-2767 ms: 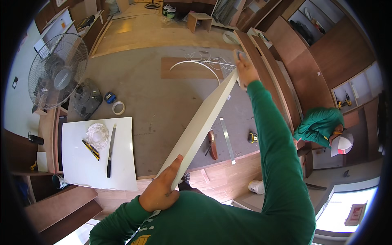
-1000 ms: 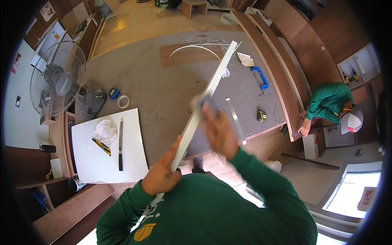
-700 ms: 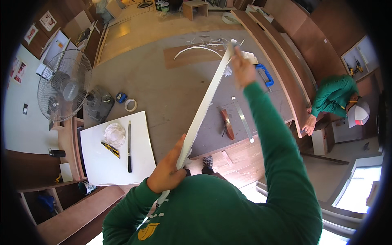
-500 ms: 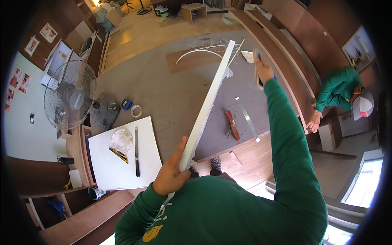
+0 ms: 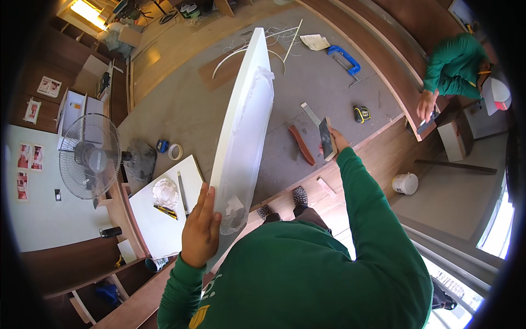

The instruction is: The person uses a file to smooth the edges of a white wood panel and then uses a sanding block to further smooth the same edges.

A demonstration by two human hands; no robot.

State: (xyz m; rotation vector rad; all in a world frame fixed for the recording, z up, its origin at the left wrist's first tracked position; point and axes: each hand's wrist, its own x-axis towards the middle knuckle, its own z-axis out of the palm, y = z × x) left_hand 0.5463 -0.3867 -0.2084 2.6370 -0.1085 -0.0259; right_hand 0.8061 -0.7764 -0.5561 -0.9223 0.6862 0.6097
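Left hand (image 5: 200, 230): flat against the near end of a long white panel (image 5: 244, 131), fingers (image 5: 204, 198) spread and extended up along its left edge, thumb side pressed to the broad face. Not curled round; it props the panel rather than clenches it.

White panel: stands on edge, tilted, running from the left hand away toward the far end of the grey tabletop (image 5: 307, 82). Broad face turned to the right, with a dusty or smeared patch near the top and a few small marks near the bottom.

Right hand (image 5: 335, 143): out to the right, well apart from the panel, fingers closed round a small flat sanding block (image 5: 327, 138), its dark face showing. Grip is narrow and firm; fingertips mostly hidden behind the block.

On the grey tabletop near the right hand: a reddish-brown curved piece (image 5: 302, 145), a metal ruler (image 5: 310, 113), a yellow tape measure (image 5: 361, 114), a blue clamp (image 5: 344, 58).

Left of the panel: a white board (image 5: 164, 219) carrying a crumpled cloth (image 5: 165, 192) and a long dark tool (image 5: 182, 192); a roll of tape (image 5: 175, 151); a standing fan (image 5: 90, 156).

Upper right: another person in green (image 5: 455, 63), bent over a workpiece.
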